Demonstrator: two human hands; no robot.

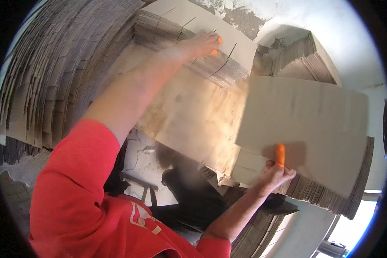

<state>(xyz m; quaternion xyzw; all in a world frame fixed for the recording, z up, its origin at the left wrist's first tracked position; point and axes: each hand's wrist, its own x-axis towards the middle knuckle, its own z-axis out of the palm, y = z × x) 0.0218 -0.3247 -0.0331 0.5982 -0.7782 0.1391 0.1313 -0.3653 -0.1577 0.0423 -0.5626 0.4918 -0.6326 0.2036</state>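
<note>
My left hand (pixel 202 44) reaches to the front edge of a far stack of slotted cardboard sheets (pixel 219 66). Its fingers close at the edge of the top sheet, with orange covers on two fingertips. At the near edge of the right-hand stack is my right hand (pixel 279 173). One digit in an orange cover (pixel 280 155) lies over the plain top cardboard sheet (pixel 305 120), and the other fingers curl at its edge. How far they reach under the sheet is hidden.
A worn, stained board (pixel 193 114) lies between the stacks. Tall piles of cardboard (pixel 60 64) line the left side. Another cardboard stack (pixel 305 60) stands at the back right against a peeling wall (pixel 352 51). My legs (pixel 193 202) and a stool (pixel 144 187) are below.
</note>
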